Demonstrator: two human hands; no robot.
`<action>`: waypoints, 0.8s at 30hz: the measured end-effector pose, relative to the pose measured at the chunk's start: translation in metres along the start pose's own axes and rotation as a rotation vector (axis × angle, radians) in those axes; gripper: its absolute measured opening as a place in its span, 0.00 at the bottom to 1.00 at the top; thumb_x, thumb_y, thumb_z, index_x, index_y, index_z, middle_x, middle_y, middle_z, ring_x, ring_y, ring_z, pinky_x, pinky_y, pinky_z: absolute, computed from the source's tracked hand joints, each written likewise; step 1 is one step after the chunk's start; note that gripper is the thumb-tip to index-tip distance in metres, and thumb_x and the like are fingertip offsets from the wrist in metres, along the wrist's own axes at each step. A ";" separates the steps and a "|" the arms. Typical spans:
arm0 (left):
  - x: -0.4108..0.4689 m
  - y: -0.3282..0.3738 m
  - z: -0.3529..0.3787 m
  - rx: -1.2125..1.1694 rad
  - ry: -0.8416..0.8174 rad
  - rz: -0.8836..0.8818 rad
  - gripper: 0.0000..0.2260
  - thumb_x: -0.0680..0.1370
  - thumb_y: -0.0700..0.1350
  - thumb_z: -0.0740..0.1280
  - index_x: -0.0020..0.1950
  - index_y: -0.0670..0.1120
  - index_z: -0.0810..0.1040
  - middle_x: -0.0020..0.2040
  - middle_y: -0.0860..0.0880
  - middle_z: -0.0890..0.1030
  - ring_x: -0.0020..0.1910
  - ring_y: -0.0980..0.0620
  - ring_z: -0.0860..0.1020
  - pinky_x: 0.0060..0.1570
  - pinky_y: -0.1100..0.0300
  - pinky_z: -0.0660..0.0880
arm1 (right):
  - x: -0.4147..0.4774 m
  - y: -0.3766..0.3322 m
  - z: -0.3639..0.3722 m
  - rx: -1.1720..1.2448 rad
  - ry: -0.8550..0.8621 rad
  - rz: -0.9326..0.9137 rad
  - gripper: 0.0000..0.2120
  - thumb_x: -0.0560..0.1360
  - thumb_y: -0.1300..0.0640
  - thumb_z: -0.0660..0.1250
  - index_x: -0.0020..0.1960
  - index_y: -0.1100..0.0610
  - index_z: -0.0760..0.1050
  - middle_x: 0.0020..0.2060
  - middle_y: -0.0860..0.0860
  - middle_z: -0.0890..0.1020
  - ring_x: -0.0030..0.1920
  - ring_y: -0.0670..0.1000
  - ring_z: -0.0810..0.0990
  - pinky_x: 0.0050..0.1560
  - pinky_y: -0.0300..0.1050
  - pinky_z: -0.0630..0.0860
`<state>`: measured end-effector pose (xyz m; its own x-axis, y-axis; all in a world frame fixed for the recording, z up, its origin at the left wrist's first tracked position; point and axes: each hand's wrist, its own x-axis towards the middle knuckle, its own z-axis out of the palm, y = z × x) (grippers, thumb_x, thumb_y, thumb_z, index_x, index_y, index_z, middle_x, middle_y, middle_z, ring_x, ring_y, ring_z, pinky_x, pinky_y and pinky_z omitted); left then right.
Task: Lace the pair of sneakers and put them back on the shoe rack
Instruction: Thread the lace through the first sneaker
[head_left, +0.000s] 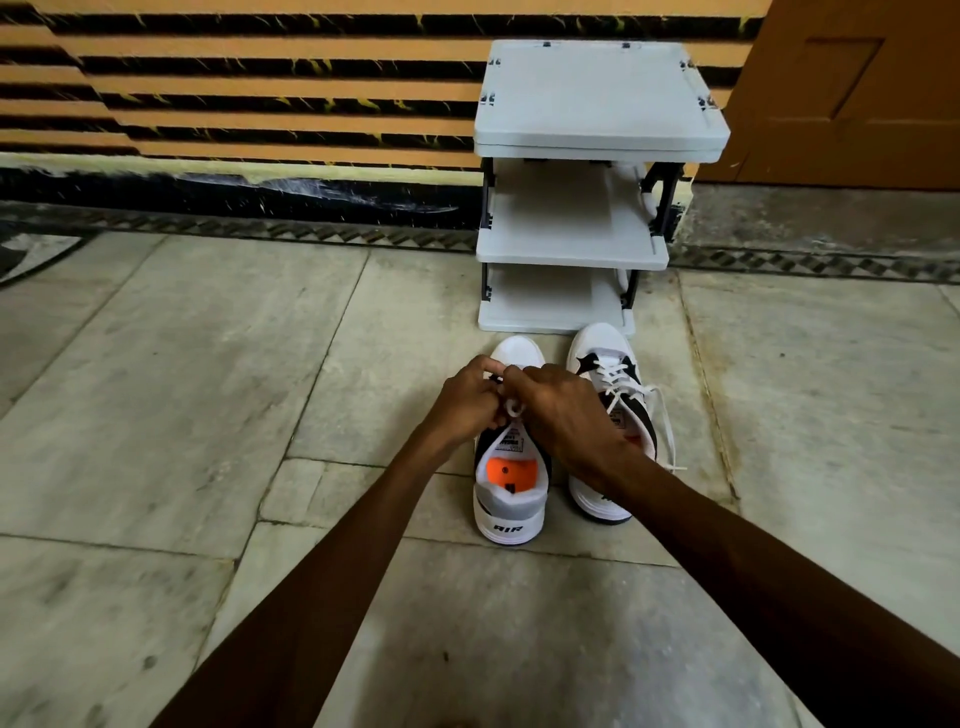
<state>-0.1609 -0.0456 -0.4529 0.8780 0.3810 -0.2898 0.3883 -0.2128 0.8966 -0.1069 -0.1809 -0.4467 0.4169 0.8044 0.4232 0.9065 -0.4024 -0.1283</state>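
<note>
- Left sneaker (510, 512): white with a black side panel, grey heel collar, orange insole and "AIR" printed on the heel; it stands on the floor (156, 415), heel toward the viewer, toe at 12 o'clock.
- Lace (513, 407): white; only a small loop shows between the two hands, above the tongue. The eyelets and the rest of the lacing are hidden.
- Left hand (467, 402): grip closed on the lace, fingers curled over the forefoot.
- Right hand (563, 410): grip likewise pinched shut on the lace, touching the left hand; its wrist covers part of the neighbouring shoe.
- Right sneaker (605, 374): same colours, just beside the first at 3 o'clock; laces threaded across the front, loose ends trailing over its outer side to the floor. Its opening is largely hidden by the forearm.
- Shoe rack (597, 104): grey, three tiers with dark posts, at 12 o'clock, its base just beyond the toes; all visible shelves bare.
- Wall (234, 78): orange and black stripes, behind the rack.
</note>
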 end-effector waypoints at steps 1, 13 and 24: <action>0.001 0.000 -0.001 -0.001 -0.005 -0.004 0.11 0.76 0.33 0.59 0.51 0.47 0.76 0.34 0.46 0.80 0.31 0.51 0.77 0.34 0.59 0.75 | -0.002 0.002 0.002 -0.030 -0.009 -0.017 0.32 0.56 0.70 0.73 0.59 0.58 0.69 0.36 0.57 0.82 0.34 0.59 0.79 0.26 0.44 0.70; 0.011 0.017 -0.009 0.044 -0.178 -0.074 0.11 0.81 0.46 0.60 0.53 0.46 0.81 0.41 0.48 0.82 0.40 0.53 0.79 0.38 0.61 0.74 | -0.007 0.000 0.003 -0.053 -0.012 -0.107 0.11 0.71 0.63 0.58 0.51 0.62 0.75 0.47 0.58 0.81 0.42 0.59 0.77 0.26 0.48 0.73; 0.018 0.004 -0.010 -0.120 0.035 -0.066 0.06 0.72 0.36 0.72 0.49 0.41 0.85 0.43 0.43 0.84 0.40 0.50 0.82 0.39 0.63 0.80 | -0.012 -0.011 -0.010 0.175 -0.002 0.386 0.11 0.68 0.62 0.71 0.49 0.53 0.83 0.42 0.54 0.83 0.40 0.57 0.81 0.35 0.48 0.78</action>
<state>-0.1463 -0.0302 -0.4517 0.8403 0.4222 -0.3399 0.4072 -0.0778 0.9100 -0.1225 -0.1905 -0.4417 0.7284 0.6097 0.3126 0.6811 -0.5945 -0.4275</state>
